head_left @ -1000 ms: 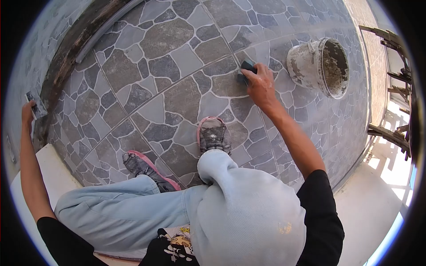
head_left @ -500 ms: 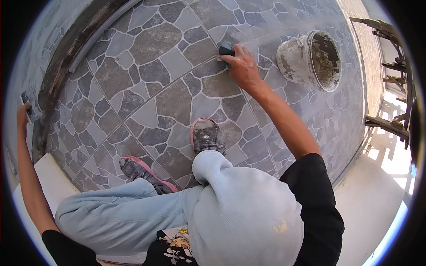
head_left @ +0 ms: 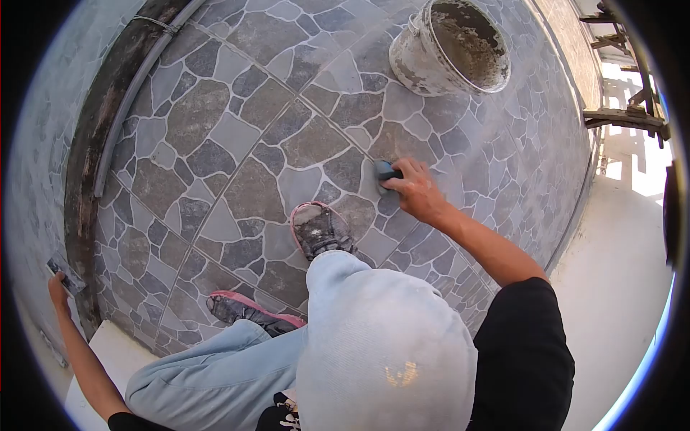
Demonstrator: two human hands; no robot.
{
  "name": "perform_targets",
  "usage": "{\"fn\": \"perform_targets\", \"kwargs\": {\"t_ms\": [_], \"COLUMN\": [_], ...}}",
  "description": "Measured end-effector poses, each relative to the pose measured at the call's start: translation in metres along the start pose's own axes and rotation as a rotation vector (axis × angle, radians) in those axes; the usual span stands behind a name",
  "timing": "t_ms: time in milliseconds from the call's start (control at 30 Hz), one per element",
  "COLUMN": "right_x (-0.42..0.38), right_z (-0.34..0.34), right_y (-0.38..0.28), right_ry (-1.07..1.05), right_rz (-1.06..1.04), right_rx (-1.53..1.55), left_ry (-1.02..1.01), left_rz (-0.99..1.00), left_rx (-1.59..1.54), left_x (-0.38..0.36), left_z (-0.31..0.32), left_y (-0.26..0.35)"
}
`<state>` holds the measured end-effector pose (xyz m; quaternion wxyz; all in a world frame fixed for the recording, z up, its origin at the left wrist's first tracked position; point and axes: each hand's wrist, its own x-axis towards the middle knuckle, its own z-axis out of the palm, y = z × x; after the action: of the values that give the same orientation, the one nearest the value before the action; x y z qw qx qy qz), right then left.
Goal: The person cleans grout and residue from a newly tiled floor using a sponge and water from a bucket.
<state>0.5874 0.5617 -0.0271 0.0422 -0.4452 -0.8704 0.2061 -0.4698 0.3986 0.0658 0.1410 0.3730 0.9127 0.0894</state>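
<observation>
My right hand (head_left: 417, 190) is closed around a small hand float (head_left: 386, 176) with a dark handle and a grey-blue pad. The pad lies against the stone-patterned tile floor (head_left: 251, 194), beside a straight tile joint and to the right of my shoe (head_left: 320, 228). At the far left, my left hand (head_left: 59, 289) grips a flat trowel (head_left: 68, 276) with grey smears on its plate. That trowel is held close to the wooden beam (head_left: 85, 215) along the wall.
A mortar-stained bucket (head_left: 424, 61) stands on the tiles beyond my right hand, with grey residue inside. My other shoe (head_left: 248, 312) rests on the floor at lower left. Rough wooden boards (head_left: 629, 118) stand at the right edge, past a pale ledge (head_left: 604, 266).
My right hand has drawn the float back toward my body. My left hand and its trowel appear lower in view. The whole view has shifted, so the bucket sits higher and further left.
</observation>
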Motion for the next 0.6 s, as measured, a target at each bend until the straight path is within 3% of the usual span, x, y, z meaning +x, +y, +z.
{"fn": "perform_targets", "kwargs": {"t_ms": [67, 133, 233, 267, 433, 467, 500, 533, 600], "right_x": [-0.082, -0.113, -0.049, -0.012, 0.239, 0.294, 0.351, 0.400, 0.511], "right_z": [-0.015, -0.017, -0.004, 0.000, 0.026, 0.030, 0.036, 0.029, 0.082], "right_y": [0.011, 0.013, 0.007, 0.002, -0.036, -0.043, -0.046, -0.058, -0.041], "right_ry": [-0.118, -0.101, -0.010, 0.045, 0.229, 0.260, 0.267, 0.287, 0.488], "right_rz": [0.096, 0.138, 0.015, -0.036, -0.295, -0.332, -0.358, -0.335, -0.374], "right_rx": [0.004, 0.003, 0.029, 0.038, 0.020, 0.024, -0.004, -0.129, 0.012], "left_ry": [-0.054, -0.028, 0.012, -0.002, 0.018, 0.024, 0.069, 0.043, 0.019], "left_rz": [-0.151, -0.226, -0.336, -0.336, 0.078, -0.019, 0.094, 0.068, 0.042], "left_rx": [-0.131, -0.209, -0.288, -0.297, 0.191, 0.085, 0.107, 0.027, 0.055], "left_x": [-0.037, -0.058, -0.085, -0.080, -0.017, -0.029, -0.024, -0.030, -0.027], "left_z": [-0.013, -0.012, -0.020, -0.017, -0.015, -0.014, -0.014, -0.015, -0.022], "left_y": [-0.033, -0.053, -0.060, -0.057, 0.018, 0.073, 0.096, 0.136, 0.181]}}
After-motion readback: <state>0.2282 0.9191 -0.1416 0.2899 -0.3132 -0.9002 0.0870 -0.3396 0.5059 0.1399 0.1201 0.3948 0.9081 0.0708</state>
